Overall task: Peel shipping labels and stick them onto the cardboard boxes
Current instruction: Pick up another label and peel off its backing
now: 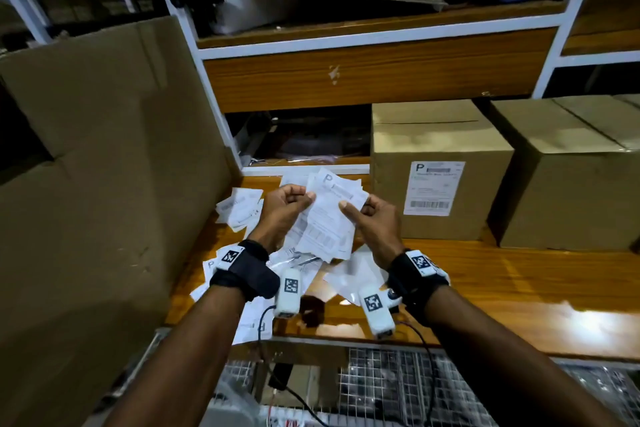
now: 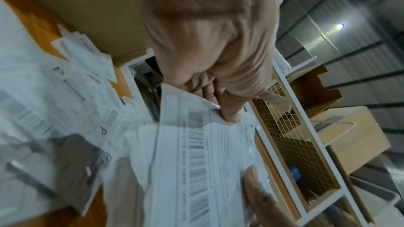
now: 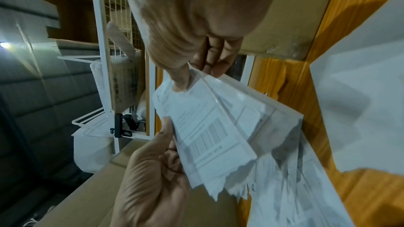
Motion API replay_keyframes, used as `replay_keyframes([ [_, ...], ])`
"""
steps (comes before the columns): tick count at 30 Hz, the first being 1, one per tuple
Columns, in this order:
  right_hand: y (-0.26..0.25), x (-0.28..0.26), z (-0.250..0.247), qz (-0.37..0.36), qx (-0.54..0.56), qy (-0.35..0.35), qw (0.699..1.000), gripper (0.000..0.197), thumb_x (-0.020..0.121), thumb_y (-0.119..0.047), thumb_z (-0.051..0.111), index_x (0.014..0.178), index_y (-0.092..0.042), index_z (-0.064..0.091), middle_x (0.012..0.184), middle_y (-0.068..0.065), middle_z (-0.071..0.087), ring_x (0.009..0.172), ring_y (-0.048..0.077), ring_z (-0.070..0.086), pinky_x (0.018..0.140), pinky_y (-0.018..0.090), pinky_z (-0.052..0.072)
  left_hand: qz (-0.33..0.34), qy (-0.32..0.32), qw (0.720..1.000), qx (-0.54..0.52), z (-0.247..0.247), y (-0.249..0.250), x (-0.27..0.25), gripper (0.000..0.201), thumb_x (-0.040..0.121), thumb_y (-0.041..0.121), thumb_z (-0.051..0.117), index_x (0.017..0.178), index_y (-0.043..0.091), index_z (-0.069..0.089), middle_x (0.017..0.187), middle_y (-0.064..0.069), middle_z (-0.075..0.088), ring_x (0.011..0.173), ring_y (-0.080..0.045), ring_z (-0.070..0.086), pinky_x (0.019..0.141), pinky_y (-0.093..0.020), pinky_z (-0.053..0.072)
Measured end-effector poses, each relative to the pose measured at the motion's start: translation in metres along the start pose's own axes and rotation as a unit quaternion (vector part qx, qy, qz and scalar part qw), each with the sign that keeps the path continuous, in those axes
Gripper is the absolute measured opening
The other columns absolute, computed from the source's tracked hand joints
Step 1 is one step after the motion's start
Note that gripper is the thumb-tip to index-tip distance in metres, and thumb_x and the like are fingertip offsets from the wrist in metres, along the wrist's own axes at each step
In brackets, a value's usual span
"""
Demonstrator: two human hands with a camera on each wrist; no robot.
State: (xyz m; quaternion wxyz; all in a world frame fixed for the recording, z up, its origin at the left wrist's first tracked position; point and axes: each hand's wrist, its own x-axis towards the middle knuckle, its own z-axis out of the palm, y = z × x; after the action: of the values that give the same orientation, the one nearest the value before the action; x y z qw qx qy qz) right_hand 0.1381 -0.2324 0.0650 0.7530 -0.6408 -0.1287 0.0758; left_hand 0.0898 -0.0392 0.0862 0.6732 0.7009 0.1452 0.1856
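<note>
- While both forearms reached over the wire mesh rack at the near edge, each wrist carried a black strap with a white tagged camera unit.
- Left hand was curled, thumb pinching the left edge of a shipping label sheet held above the wooden bench; the left wrist view showed the thumb tip pressed on the printed face near the barcode.
- Right hand was curled too, thumb on the sheet's right edge, fingers behind it. The right wrist view showed several layers fanned in that pinch; whether label had separated from backing could not be told.
- Sheet was held between the two hands, clear of the bench, tilted away from the person.
- Loose labels and backing papers lay scattered on the bench beneath and left of the hands.
- Large cardboard panel stood upright at the left, beside the paper pile.
- Labelled cardboard box stood on the bench right of the hands, one label stuck on its front face.
- Second cardboard box stood just beside it, farther right; no label showed on its visible faces.
- Wood-and-white shelving rose behind the boxes.
</note>
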Motion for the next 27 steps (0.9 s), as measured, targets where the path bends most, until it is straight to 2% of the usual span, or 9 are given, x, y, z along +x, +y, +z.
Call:
replay_keyframes([
  [3, -0.005, -0.003, -0.019, 0.004, -0.005, -0.003, 1.000, 0.026, 0.089, -0.013, 0.080, 0.110, -0.002, 0.073, 0.104, 0.013, 0.079, 0.097, 0.030, 0.077, 0.082, 0.050, 0.063, -0.061, -0.042, 0.995, -0.070, 0.014, -0.006, -0.008, 0.013, 0.093, 0.015, 0.074, 0.103, 0.009, 0.067, 0.101, -0.011, 0.075, 0.097, -0.025, 0.069, 0.092, -0.042, 0.056],
  [6, -0.011, -0.003, -0.046, -0.007, -0.028, 0.002, 1.000, 0.021, 0.089, -0.009, 0.079, 0.108, -0.005, 0.072, 0.099, 0.007, 0.080, 0.090, 0.017, 0.078, 0.071, 0.033, 0.063, -0.098, -0.071, 0.986, -0.111, 0.035, -0.011, -0.015, 0.018, 0.094, 0.018, 0.073, 0.109, 0.009, 0.069, 0.104, -0.010, 0.078, 0.092, -0.024, 0.074, 0.078, -0.036, 0.061],
  [8, -0.015, -0.005, -0.067, -0.016, -0.054, 0.010, 0.998, 0.020, 0.089, -0.009, 0.079, 0.105, -0.013, 0.067, 0.095, -0.003, 0.079, 0.082, 0.006, 0.077, 0.062, 0.020, 0.059, -0.117, -0.073, 0.980, -0.141, 0.053, -0.016, -0.018, 0.028, 0.093, 0.018, 0.073, 0.117, 0.005, 0.069, 0.110, -0.014, 0.077, 0.096, -0.026, 0.075, 0.080, -0.039, 0.062],
  [10, -0.019, -0.008, -0.088, -0.010, -0.073, 0.004, 0.997, 0.020, 0.091, -0.009, 0.077, 0.106, -0.013, 0.063, 0.096, -0.006, 0.077, 0.083, 0.004, 0.076, 0.060, 0.018, 0.057, -0.136, -0.074, 0.975, -0.157, 0.070, -0.020, -0.022, 0.033, 0.091, 0.016, 0.074, 0.120, 0.002, 0.069, 0.114, -0.016, 0.076, 0.098, -0.028, 0.074, 0.080, -0.039, 0.062],
  [13, -0.023, -0.012, -0.128, 0.004, -0.121, 0.006, 0.993, 0.017, 0.096, -0.008, 0.071, 0.109, 0.001, 0.064, 0.105, 0.008, 0.076, 0.090, 0.015, 0.076, 0.063, 0.024, 0.060, -0.151, -0.074, 0.972, -0.163, 0.104, -0.027, -0.029, 0.027, 0.089, 0.013, 0.077, 0.113, 0.002, 0.071, 0.109, -0.016, 0.077, 0.091, -0.027, 0.075, 0.068, -0.033, 0.061],
  [16, -0.024, -0.018, -0.169, 0.037, -0.098, 0.035, 0.994, 0.012, 0.095, -0.005, 0.070, 0.100, 0.006, 0.068, 0.102, 0.019, 0.077, 0.094, 0.032, 0.076, 0.077, 0.044, 0.063, -0.142, -0.055, 0.977, -0.146, 0.142, -0.033, -0.038, 0.018, 0.088, 0.010, 0.078, 0.103, 0.004, 0.072, 0.104, -0.016, 0.078, 0.089, -0.026, 0.074, 0.076, -0.039, 0.063],
  [20, -0.025, -0.028, -0.235, 0.067, -0.102, 0.046, 0.991, 0.007, 0.091, -0.004, 0.075, 0.087, -0.002, 0.072, 0.082, 0.013, 0.079, 0.076, 0.027, 0.076, 0.065, 0.035, 0.060, -0.124, -0.050, 0.986, -0.097, 0.195, -0.042, -0.057, 0.008, 0.088, 0.009, 0.078, 0.095, 0.008, 0.073, 0.093, -0.010, 0.080, 0.082, -0.020, 0.075, 0.070, -0.033, 0.061],
  [25, -0.026, -0.032, -0.320, 0.121, -0.163, 0.032, 0.979, 0.011, 0.088, -0.004, 0.079, 0.090, 0.004, 0.072, 0.090, 0.033, 0.073, 0.076, 0.033, 0.066, 0.068, 0.042, 0.049, -0.090, -0.061, 0.994, 0.002, 0.257, -0.055, -0.083, 0.006, 0.090, 0.008, 0.076, 0.088, 0.011, 0.071, 0.089, -0.008, 0.078, 0.082, -0.017, 0.070, 0.075, -0.030, 0.059],
  [27, -0.025, -0.035, -0.346, 0.134, -0.184, 0.034, 0.973, 0.011, 0.087, -0.002, 0.080, 0.086, 0.005, 0.071, 0.080, 0.031, 0.071, 0.073, 0.031, 0.061, 0.069, 0.045, 0.045, -0.060, -0.042, 0.996, 0.056, 0.280, -0.058, -0.090, 0.006, 0.090, 0.005, 0.075, 0.087, 0.010, 0.072, 0.087, -0.007, 0.076, 0.081, -0.016, 0.067, 0.076, -0.028, 0.057],
])
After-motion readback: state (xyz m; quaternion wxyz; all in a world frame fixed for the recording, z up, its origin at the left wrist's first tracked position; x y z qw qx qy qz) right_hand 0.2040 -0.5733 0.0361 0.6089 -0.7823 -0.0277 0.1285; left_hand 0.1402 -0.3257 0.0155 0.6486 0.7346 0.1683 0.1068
